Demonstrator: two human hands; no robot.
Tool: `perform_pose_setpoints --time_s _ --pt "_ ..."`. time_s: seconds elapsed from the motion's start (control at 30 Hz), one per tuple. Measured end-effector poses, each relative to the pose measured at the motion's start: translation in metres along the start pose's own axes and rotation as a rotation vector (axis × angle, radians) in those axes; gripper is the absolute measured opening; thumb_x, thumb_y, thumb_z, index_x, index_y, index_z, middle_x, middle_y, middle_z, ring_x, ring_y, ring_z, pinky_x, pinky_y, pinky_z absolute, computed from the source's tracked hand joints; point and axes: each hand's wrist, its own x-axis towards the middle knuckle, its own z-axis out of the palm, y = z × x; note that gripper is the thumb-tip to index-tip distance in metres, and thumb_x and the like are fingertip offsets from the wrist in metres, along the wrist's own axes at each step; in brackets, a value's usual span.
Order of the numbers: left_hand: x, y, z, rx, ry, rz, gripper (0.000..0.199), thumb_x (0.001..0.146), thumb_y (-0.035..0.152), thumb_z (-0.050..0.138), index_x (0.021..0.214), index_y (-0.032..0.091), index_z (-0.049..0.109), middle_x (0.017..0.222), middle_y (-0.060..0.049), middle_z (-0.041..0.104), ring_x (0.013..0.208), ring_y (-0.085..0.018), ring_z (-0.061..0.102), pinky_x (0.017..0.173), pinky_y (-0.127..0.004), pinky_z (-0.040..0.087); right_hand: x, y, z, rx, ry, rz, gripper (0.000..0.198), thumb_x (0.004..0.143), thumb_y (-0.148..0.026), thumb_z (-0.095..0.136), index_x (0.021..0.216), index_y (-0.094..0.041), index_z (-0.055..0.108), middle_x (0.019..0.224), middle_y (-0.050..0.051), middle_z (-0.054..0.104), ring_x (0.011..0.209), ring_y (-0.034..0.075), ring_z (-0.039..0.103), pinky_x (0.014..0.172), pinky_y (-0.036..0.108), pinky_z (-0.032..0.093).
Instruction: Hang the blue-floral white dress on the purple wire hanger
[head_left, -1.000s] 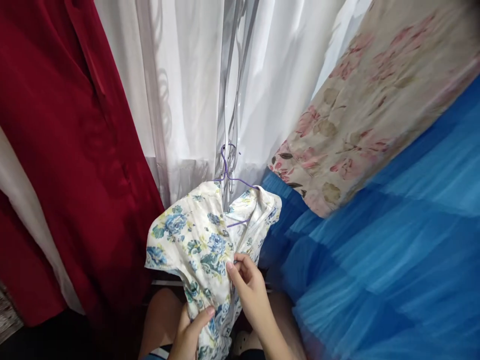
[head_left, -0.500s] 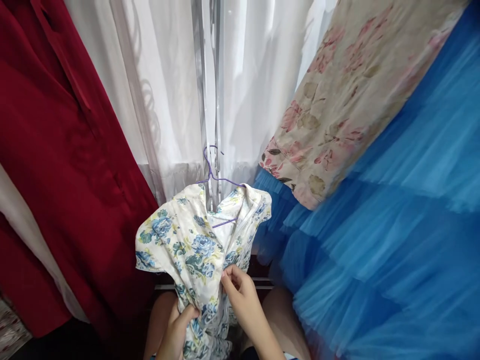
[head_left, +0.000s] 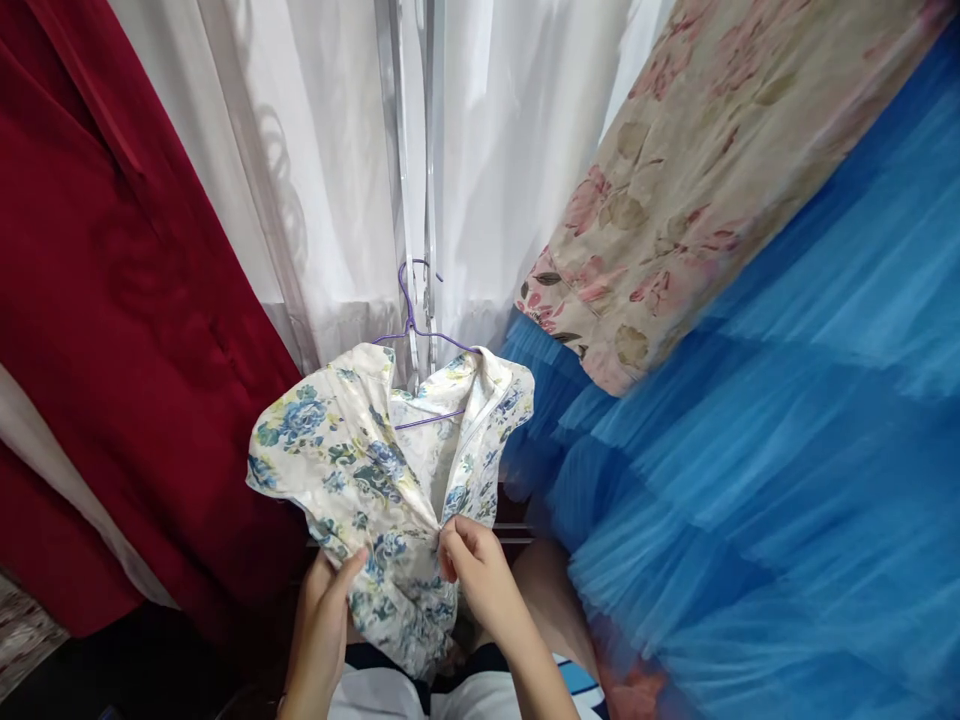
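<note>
A white floral dress with blue roses and green leaves hangs on a purple wire hanger, its neckline gaping in a V. My left hand grips the garment's left side near the waist, thumb on the front and fingers behind the cloth. At the bottom of the V, my right hand pinches the fabric edge between thumb and curled fingers. What lies under the right fingertips is too small to make out.
Two metal poles rise behind the hanger before white curtains. Dark red cloth hangs on the left. A beige floral garment and a blue tiered tulle dress hang on the right.
My left hand has moved up and left along the dress, spreading its front wider. My right hand has shifted little. The hanger and dress sit slightly higher and further left in view.
</note>
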Motion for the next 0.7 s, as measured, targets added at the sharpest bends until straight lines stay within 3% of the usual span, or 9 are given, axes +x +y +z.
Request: perform_pose_setpoints --time_s 0.07,0.13,0.2,0.27,0.33,0.5,0.7 --pt "0.003 0.000 -0.001 -0.007 0.100 0.158 0.059 0.067 0.035 0.079 0.119 0.022 0.055 0.127 -0.009 0.061 0.123 -0.030 0.054 0.103 -0.041 0.043 -0.003 -0.004 0.001 0.038 -0.018 0.020 0.026 0.087 -0.027 0.049 0.062 -0.020 0.050 0.052 -0.002 0.056 0.052 0.014 0.050 0.055 0.025 0.036" --pt "0.002 -0.001 -0.001 0.100 0.180 0.367 0.056 0.068 0.034 0.079 0.116 0.022 0.054 0.131 -0.010 0.056 0.124 -0.029 0.051 0.105 -0.040 0.040 -0.005 -0.009 0.007 0.083 -0.015 0.042 0.023 0.085 -0.030 0.054 0.065 -0.020 0.052 0.050 -0.002 0.057 0.048 0.013 0.049 0.052 0.025 0.034" --pt "-0.003 -0.001 0.004 0.278 0.032 0.465 0.042 0.073 0.033 0.076 0.109 0.020 0.059 0.121 -0.010 0.061 0.117 -0.028 0.055 0.102 -0.038 0.041 -0.007 -0.014 0.015 0.123 -0.031 0.059 0.025 0.084 -0.033 0.057 0.064 -0.019 0.052 0.048 -0.002 0.057 0.045 0.011 0.047 0.050 0.024 0.033" --pt "-0.008 -0.001 0.013 0.408 -0.235 0.453 0.027 0.080 0.033 0.069 0.102 0.019 0.063 0.106 -0.009 0.066 0.106 -0.027 0.061 0.095 -0.036 0.045 -0.008 -0.017 0.023 0.162 -0.060 0.079 0.029 0.083 -0.037 0.060 0.063 -0.019 0.051 0.045 -0.003 0.056 0.042 0.010 0.043 0.047 0.022 0.031" --pt "-0.010 -0.003 0.025 0.462 -0.408 0.431 0.019 0.087 0.034 0.061 0.099 0.018 0.063 0.097 -0.008 0.068 0.095 -0.024 0.063 0.087 -0.033 0.047 -0.008 -0.017 0.028 0.190 -0.080 0.104 0.032 0.082 -0.043 0.063 0.063 -0.019 0.051 0.044 -0.003 0.056 0.038 0.008 0.040 0.043 0.021 0.028" --pt "-0.005 -0.015 0.040 0.475 -0.367 0.503 0.018 0.093 0.033 0.052 0.083 0.018 0.055 0.080 -0.004 0.064 0.078 -0.019 0.060 0.075 -0.028 0.044 -0.006 -0.015 0.027 0.225 -0.116 0.150 0.041 0.082 -0.056 0.062 0.069 -0.018 0.055 0.042 -0.003 0.057 0.030 0.006 0.034 0.037 0.021 0.023" --pt "0.002 -0.015 0.031 0.512 -0.440 0.586 0.021 0.093 0.026 0.050 0.073 0.019 0.052 0.076 -0.004 0.059 0.079 -0.020 0.058 0.077 -0.027 0.043 0.015 -0.031 0.018 0.228 -0.102 0.131 0.041 0.079 -0.057 0.064 0.072 -0.016 0.061 0.041 -0.004 0.054 0.031 0.007 0.033 0.037 0.021 0.020"
